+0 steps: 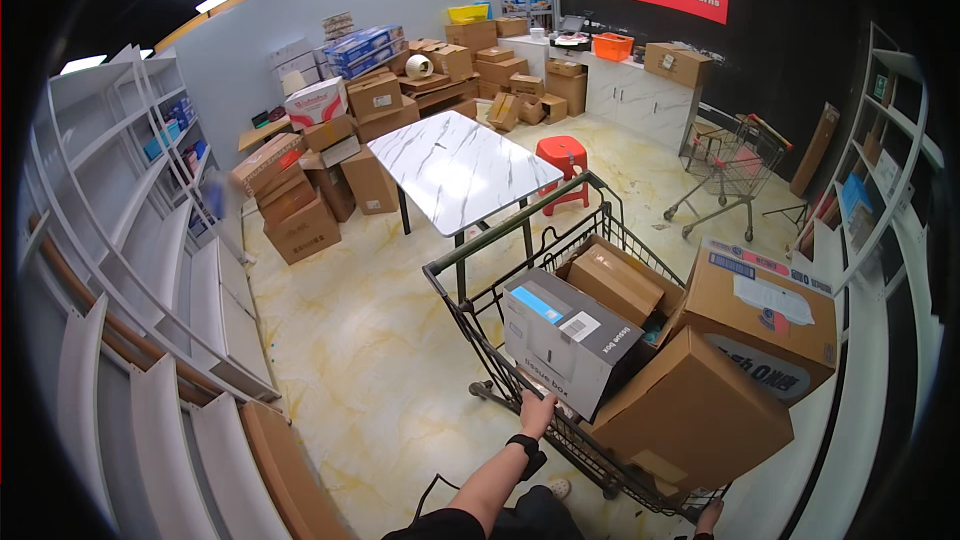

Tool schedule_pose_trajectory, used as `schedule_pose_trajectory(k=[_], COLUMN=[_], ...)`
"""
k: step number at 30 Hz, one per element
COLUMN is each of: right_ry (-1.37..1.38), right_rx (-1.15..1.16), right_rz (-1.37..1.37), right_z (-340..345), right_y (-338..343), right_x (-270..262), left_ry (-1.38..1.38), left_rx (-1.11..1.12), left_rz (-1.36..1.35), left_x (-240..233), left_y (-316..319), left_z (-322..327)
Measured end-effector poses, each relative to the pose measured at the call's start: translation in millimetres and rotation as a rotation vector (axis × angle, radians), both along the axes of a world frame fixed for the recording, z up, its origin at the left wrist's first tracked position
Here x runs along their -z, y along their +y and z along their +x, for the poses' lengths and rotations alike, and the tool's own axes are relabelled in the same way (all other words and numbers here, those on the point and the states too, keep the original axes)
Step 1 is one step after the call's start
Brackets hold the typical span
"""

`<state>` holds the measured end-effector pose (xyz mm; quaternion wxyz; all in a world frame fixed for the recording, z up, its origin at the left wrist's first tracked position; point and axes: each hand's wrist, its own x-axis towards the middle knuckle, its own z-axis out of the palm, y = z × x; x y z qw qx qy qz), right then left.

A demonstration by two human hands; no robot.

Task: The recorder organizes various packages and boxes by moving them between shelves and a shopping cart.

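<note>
My left hand (538, 412) is closed around the side rim of a dark metal shopping cart (480, 241), below a watch-like band on the wrist. At the cart's near corner, my right hand (709, 517) grips the wire rim; the bottom of the view cuts off part of it. Beside my left hand, a grey and white tissue box carton (566, 341) sits in the cart. Behind it lies a taped brown carton (615, 281) inside a larger one. Two big cardboard boxes, one plain (694, 416) and one printed (765, 315), rise tilted above the cart's right side.
A marble-patterned table (465, 165) stands beyond the cart handle, with a red plastic stool (562, 165) beside it. Stacked cartons (300, 221) line the back wall. White shelving (150, 240) flanks the left; more shelves (885, 187) stand right, near another shopping cart (739, 165).
</note>
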<state>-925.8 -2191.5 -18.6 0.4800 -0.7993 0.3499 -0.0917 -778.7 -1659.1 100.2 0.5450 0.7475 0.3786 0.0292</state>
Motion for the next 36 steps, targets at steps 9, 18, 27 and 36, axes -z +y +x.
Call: schedule_pose_trajectory(k=[9,18,27,36], right_ry=[0.045,0.124,0.185,0.323], right_rx=[-0.213,-0.408,-0.643,-0.778], right_rz=[0.006,-0.048,-0.073,-0.161], right_z=[12.6,64.6,150.8,220.4], right_y=[78.9,115.3,185.6,234.0], right_x=[-75.6,-61.8,-87.8,-125.2], left_ry=[-0.006,-0.256,-0.288,-0.333], left_rx=[-0.224,-0.511,-0.804,-1.051], left_rz=[-0.016,-0.065,-0.002,-0.041], left_x=[1.7,12.1,41.9,21.9], left_y=[44.1,75.1,109.7,92.6], left_z=[-104.8,-161.5,-195.4,-187.4])
